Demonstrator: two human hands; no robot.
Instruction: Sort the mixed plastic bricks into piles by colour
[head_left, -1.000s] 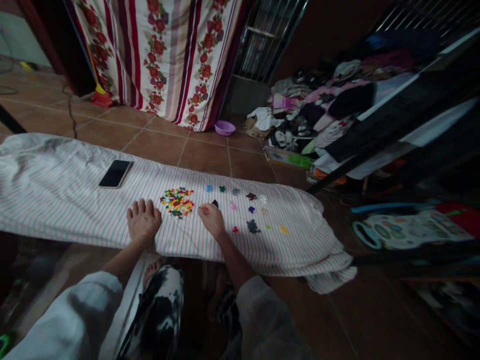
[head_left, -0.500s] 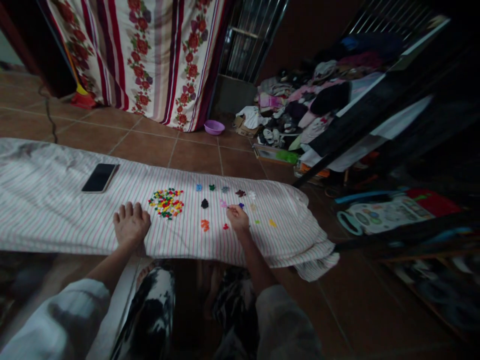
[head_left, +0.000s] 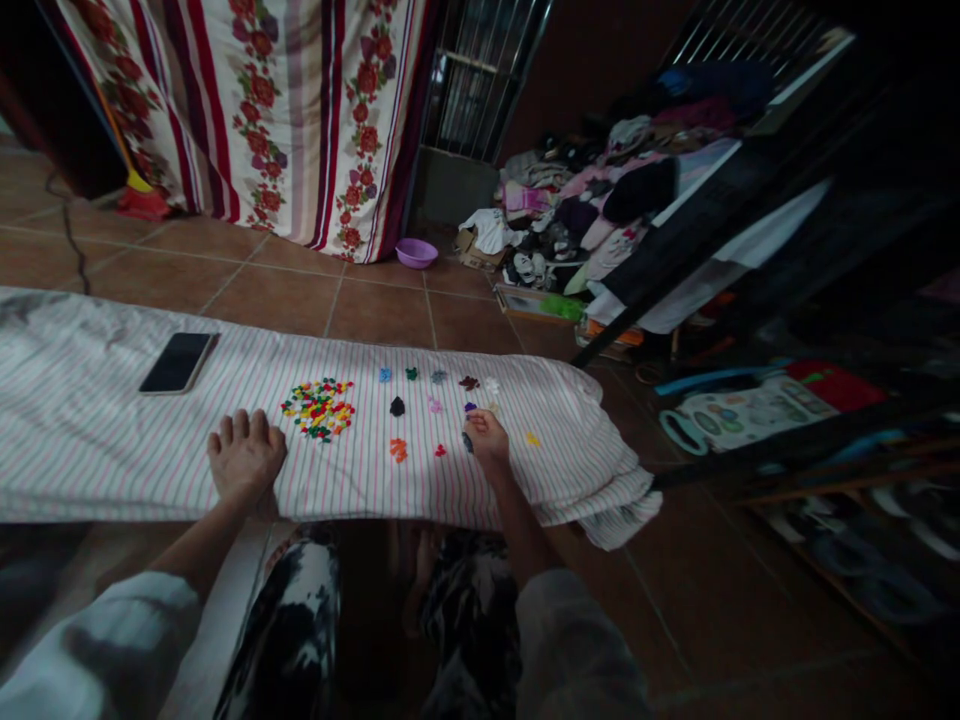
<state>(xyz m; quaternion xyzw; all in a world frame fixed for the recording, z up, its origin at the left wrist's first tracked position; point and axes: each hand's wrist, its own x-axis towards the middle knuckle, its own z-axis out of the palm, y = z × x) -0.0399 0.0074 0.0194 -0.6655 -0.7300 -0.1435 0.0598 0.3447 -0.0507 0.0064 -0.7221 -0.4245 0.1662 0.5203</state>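
On a striped cloth point(head_left: 330, 490) lies a mixed pile of small coloured pieces point(head_left: 320, 408), red, yellow, green and white. Right of it are small single-colour groups, among them a black one point(head_left: 397, 406), an orange one point(head_left: 398, 450), a pink one point(head_left: 435, 404), a red one point(head_left: 440, 451) and a brown one point(head_left: 469, 382). My left hand point(head_left: 246, 455) rests on the cloth left of the pile, fingers apart and holding nothing. My right hand point(head_left: 486, 437) is beside the purple group point(head_left: 470, 407), fingers pinched together; what they hold, if anything, is too small to name.
A phone point(head_left: 178, 362) lies on the cloth at the left. Beyond the cloth, a purple bowl point(head_left: 416, 253) sits on the tiled floor near a floral curtain point(head_left: 300, 120). A heap of clothes point(head_left: 585, 200) is behind, and a dark bar crosses at the right.
My right hand has moved right, from beside the pink group to beside the purple one. My left hand stays on the cloth. The whole view has shifted slightly.
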